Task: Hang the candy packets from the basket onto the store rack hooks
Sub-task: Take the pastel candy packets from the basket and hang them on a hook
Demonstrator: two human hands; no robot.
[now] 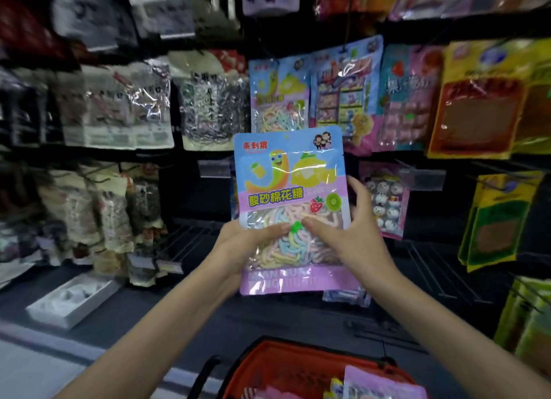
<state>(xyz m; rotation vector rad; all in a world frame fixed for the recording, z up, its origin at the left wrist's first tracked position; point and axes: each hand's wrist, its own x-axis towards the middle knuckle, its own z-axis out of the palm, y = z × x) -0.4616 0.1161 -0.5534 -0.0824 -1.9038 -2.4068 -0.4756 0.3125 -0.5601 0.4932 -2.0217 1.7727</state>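
Note:
I hold a blue and lilac candy packet [290,187] upright in front of the rack, its hang hole at the top. My left hand [238,249] grips its lower left side, thumb across the clear window. My right hand [348,234] grips the lower right side, fingers behind the packet. A matching packet [278,97] hangs on a hook just above and behind it. The red basket [286,363] sits below at the bottom edge, with more packets [384,383] inside.
Hanging packets fill the rack: silver and dark bags [125,106] to the left, pink packets [408,94] and yellow ones [480,100] to the right. Bare black hooks [190,240] jut out at lower centre. A white tray [71,297] lies on the low shelf at left.

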